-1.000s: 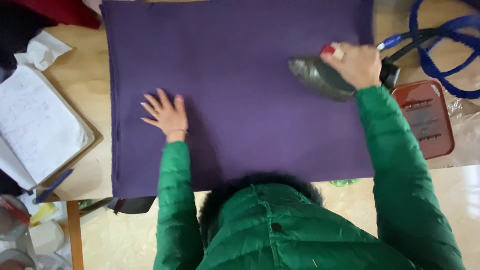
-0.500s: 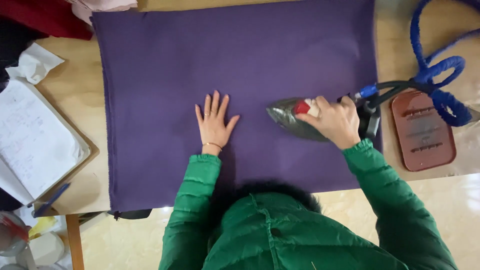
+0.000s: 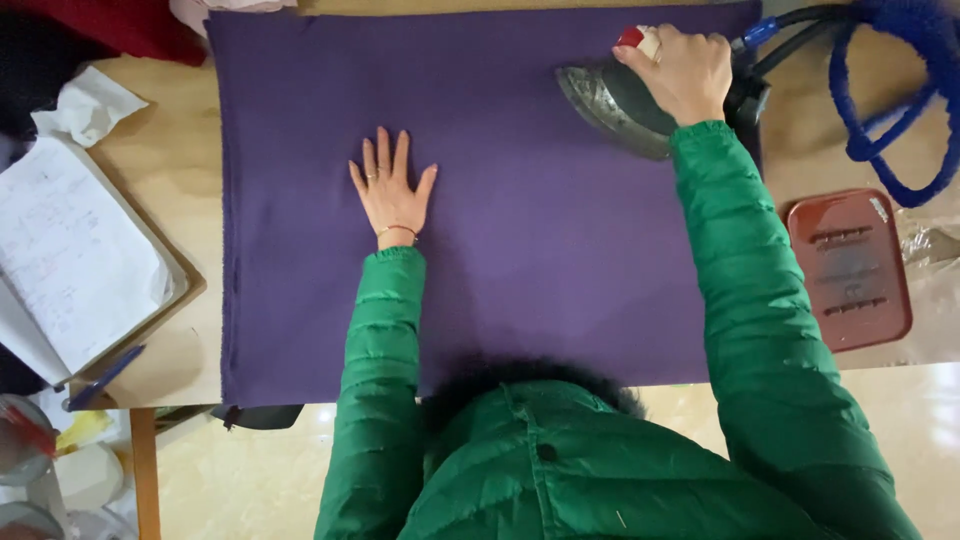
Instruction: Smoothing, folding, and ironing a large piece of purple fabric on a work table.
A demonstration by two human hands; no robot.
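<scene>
A purple cloth [image 3: 500,260] lies spread flat over a wooden table [image 3: 180,200]. My left hand [image 3: 392,190] rests palm down on the cloth, left of its middle, fingers apart and pointing away from me. My right hand [image 3: 680,70] grips the handle of a grey iron [image 3: 615,100] with a red knob, which sits on the cloth near its far right corner, nose pointing left. A blue cord [image 3: 900,110] runs off the back of the iron to the right. Both arms are in green padded sleeves.
A reddish-brown iron rest pad [image 3: 850,265] lies on the table to the right of the cloth. On the left lie a sheet of written paper on a board [image 3: 70,260], a crumpled tissue [image 3: 85,105] and a blue pen [image 3: 100,378]. Red fabric [image 3: 110,25] sits at the far left.
My right hand has pushed the iron away from me to the far right part of the cloth. My left hand stays flat on the cloth near its middle.
</scene>
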